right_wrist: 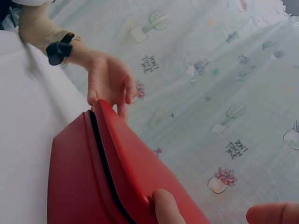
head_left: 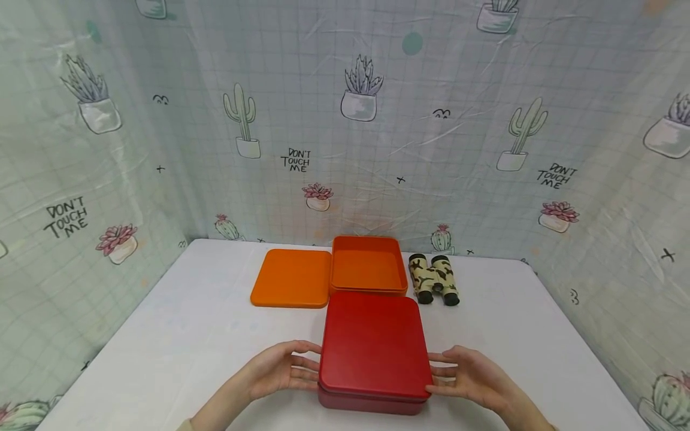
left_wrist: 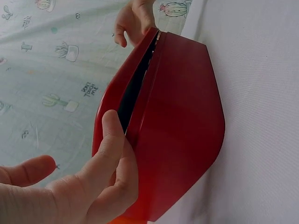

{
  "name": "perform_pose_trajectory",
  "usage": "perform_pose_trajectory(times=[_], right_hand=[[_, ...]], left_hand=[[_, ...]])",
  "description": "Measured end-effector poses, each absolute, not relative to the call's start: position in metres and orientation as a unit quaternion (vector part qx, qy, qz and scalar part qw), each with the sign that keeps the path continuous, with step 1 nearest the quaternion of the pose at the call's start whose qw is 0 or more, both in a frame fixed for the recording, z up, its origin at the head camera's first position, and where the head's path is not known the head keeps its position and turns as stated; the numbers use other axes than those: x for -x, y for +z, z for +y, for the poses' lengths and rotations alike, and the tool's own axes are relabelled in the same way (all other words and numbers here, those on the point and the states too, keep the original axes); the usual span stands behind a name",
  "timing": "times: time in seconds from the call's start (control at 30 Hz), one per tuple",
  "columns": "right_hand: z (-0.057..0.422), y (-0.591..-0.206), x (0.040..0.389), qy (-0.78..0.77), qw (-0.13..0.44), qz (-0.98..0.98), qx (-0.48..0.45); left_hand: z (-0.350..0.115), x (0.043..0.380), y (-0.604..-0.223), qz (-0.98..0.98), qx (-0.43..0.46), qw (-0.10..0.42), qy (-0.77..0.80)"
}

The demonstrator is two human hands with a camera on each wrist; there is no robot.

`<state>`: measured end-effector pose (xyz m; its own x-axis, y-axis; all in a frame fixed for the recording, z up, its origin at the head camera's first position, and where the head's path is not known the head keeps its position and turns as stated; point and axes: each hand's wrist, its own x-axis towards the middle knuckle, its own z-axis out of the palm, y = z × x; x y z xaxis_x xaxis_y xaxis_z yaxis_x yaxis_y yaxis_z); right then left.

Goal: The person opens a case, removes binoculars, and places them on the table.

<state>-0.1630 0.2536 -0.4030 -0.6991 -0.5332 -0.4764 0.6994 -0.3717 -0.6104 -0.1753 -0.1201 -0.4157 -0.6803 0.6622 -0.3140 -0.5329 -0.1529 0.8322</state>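
Note:
A red rectangular box (head_left: 372, 403) with a red lid (head_left: 377, 347) stands between my hands. A dark gap shows between lid and box body in both wrist views, so the lid sits partly raised along the edge. At the left side, fingertips of my left hand (head_left: 277, 370) touch the lid's edge; its thumb stands off the lid in the left wrist view. Across from it, my right hand (head_left: 477, 378) has its fingertips at the lid's right edge. One finger (right_wrist: 167, 207) presses the lid's side in the right wrist view. The box's inside is hidden.
Directly behind the red box sits an uncovered orange box (head_left: 369, 263). A flat orange lid (head_left: 293, 278) lies to its left, and camouflage-patterned binoculars (head_left: 433, 279) lie to its right. A cactus-print curtain (head_left: 334, 143) surrounds the white table (head_left: 178, 341) at the back and sides.

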Motion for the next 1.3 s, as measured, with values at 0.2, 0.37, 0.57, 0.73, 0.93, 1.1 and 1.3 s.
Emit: perform_pose_trajectory(times=[0.2, 0.37, 0.57, 0.73, 0.93, 1.1, 1.3], right_hand=[[0.252, -0.404, 0.162, -0.814, 0.37, 0.436, -0.1], [0.252, -0.403, 0.161, -0.813, 0.368, 0.442, -0.091], [0.248, -0.402, 0.159, -0.802, 0.364, 0.464, -0.094], [0.247, -0.4, 0.158, -0.794, 0.364, 0.478, -0.09], [0.245, -0.398, 0.155, -0.791, 0.362, 0.486, -0.084], [0.241, -0.399, 0.154, -0.784, 0.351, 0.504, -0.084], [0.236, -0.399, 0.151, -0.775, 0.328, 0.534, -0.084]], left_hand=[[-0.121, 0.175, -0.415, 0.516, -0.069, 0.395, 0.757], [-0.122, 0.173, -0.413, 0.51, -0.071, 0.395, 0.761], [-0.122, 0.17, -0.41, 0.513, -0.069, 0.381, 0.766], [-0.123, 0.169, -0.409, 0.503, -0.068, 0.38, 0.773], [-0.124, 0.168, -0.408, 0.498, -0.068, 0.38, 0.776], [-0.126, 0.167, -0.408, 0.495, -0.075, 0.376, 0.779], [-0.13, 0.163, -0.407, 0.499, -0.092, 0.368, 0.779]])
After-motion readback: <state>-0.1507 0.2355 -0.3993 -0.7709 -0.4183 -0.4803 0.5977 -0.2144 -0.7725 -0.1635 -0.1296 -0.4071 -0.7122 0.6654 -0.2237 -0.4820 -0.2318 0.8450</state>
